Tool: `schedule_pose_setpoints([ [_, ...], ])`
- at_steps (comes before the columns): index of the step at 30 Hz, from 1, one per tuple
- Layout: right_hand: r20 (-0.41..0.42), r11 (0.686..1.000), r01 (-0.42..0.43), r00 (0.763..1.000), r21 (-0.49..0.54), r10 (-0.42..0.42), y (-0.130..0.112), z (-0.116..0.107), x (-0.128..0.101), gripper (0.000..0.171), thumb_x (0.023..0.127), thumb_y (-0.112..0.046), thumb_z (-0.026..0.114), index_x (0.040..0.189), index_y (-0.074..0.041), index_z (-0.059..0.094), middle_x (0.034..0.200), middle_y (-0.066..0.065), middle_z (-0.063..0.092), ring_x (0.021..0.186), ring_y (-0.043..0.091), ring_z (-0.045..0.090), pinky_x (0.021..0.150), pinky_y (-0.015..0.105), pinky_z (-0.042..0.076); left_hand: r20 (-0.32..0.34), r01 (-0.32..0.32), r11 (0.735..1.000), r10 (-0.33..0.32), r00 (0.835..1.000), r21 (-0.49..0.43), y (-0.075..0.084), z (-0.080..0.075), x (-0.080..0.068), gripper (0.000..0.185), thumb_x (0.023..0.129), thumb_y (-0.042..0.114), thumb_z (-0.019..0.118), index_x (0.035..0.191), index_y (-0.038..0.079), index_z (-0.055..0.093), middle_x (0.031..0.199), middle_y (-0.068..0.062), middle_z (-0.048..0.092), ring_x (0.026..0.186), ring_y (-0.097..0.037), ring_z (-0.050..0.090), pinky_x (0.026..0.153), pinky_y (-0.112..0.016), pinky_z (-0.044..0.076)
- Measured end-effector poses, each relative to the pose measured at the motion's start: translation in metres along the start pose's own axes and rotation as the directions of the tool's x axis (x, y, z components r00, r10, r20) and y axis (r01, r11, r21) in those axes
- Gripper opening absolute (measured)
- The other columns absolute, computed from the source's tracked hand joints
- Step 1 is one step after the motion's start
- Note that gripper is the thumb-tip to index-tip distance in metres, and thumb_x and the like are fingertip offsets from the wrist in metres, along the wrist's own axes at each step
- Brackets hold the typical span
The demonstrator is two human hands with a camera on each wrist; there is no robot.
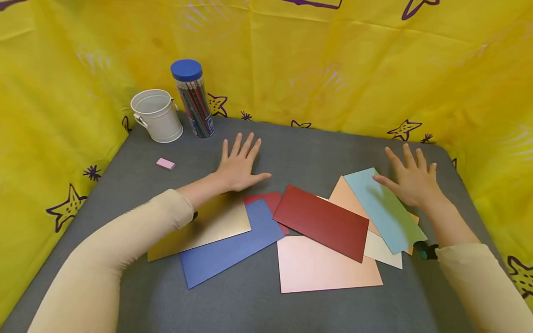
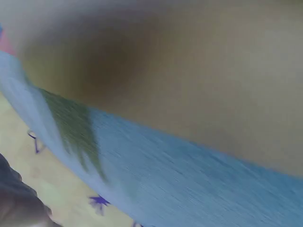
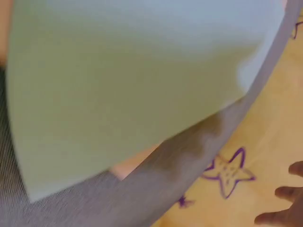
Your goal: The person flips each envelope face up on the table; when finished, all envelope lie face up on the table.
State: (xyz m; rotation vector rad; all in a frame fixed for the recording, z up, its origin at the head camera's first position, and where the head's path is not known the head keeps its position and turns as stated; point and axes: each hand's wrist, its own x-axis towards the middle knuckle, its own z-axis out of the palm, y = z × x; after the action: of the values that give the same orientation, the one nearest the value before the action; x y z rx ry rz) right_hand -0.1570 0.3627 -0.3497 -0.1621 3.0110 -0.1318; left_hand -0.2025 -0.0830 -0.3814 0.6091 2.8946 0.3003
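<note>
My left hand [image 1: 238, 167] is spread with straight fingers over the table, just behind a gold card [image 1: 208, 226]. A blue card [image 1: 233, 252] lies partly beneath the gold one. My right hand [image 1: 412, 180] is also spread, near the upper right edge of a light blue card [image 1: 374, 203]; whether it touches the card cannot be told. In the middle a dark red card [image 1: 322, 222] overlaps a pale pink card [image 1: 320, 268], a white card [image 1: 383, 249] and a red card [image 1: 266, 201]. A peach card [image 1: 343, 196] shows under the light blue one. Neither hand holds anything.
At the back left stand a white metal bucket [image 1: 160, 118] and a clear tube of pencils [image 1: 195, 104] with a blue lid. A pink eraser [image 1: 165, 163] lies before them. Yellow patterned cloth [image 1: 270, 60] hangs around the grey table [image 1: 233, 310].
</note>
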Motion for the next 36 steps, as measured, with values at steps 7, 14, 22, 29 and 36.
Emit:
schedule_pose_setpoints([
  [7,0.017,0.985,0.143,0.989,0.094,-0.146,-0.042,-0.001,-0.006,0.067,0.093,-0.054,0.061,0.137,-0.004,0.051,0.142,0.028,0.044,0.129,0.052,0.036,0.101,0.071,0.032,0.069,-0.162,0.955,0.185,0.98,-0.25,0.038,0.004,0.01,0.088,0.093,0.053,0.06,0.156,0.004,0.022,0.165,-0.014,0.019,0.155,-0.033,0.018,0.126,-0.051,0.016],
  [14,0.16,0.943,0.239,0.947,0.232,-0.28,-0.072,0.01,-0.01,0.051,0.084,-0.046,0.075,0.111,-0.004,0.063,0.112,0.015,0.063,0.102,0.029,0.06,0.085,0.045,0.053,0.112,-0.265,0.902,0.319,0.941,-0.339,0.064,0.01,0.017,0.07,0.086,0.035,0.074,0.142,0.004,0.047,0.142,-0.015,0.048,0.132,-0.031,0.047,0.115,-0.042,0.039],
  [22,0.258,0.944,0.257,0.916,0.206,-0.306,-0.087,0.025,-0.021,0.065,0.067,-0.054,0.085,0.099,-0.006,0.057,0.094,0.007,0.056,0.082,0.018,0.052,0.072,0.03,0.046,0.213,-0.259,0.928,0.319,0.923,-0.266,0.072,0.014,0.016,0.076,0.078,0.031,0.083,0.143,0.011,0.048,0.141,-0.013,0.046,0.129,-0.031,0.042,0.11,-0.042,0.04],
  [29,0.231,0.94,0.321,0.912,0.113,-0.339,-0.093,0.029,-0.027,0.062,0.06,-0.049,0.089,0.094,-0.008,0.057,0.092,0.004,0.054,0.084,0.019,0.048,0.066,0.028,0.044,0.203,-0.224,0.942,0.278,0.939,-0.25,0.073,0.02,0.015,0.067,0.074,0.032,0.087,0.13,0.015,0.056,0.136,-0.008,0.046,0.125,-0.028,0.042,0.104,-0.044,0.043],
  [36,0.218,0.935,0.339,0.91,0.1,-0.353,-0.097,0.034,-0.027,0.059,0.058,-0.047,0.091,0.085,-0.01,0.055,0.085,0.001,0.052,0.081,0.018,0.045,0.06,0.027,0.039,0.211,-0.206,0.946,0.261,0.942,-0.25,0.074,0.023,0.013,0.063,0.071,0.032,0.089,0.122,0.017,0.056,0.133,-0.006,0.044,0.123,-0.026,0.04,0.101,-0.044,0.042],
])
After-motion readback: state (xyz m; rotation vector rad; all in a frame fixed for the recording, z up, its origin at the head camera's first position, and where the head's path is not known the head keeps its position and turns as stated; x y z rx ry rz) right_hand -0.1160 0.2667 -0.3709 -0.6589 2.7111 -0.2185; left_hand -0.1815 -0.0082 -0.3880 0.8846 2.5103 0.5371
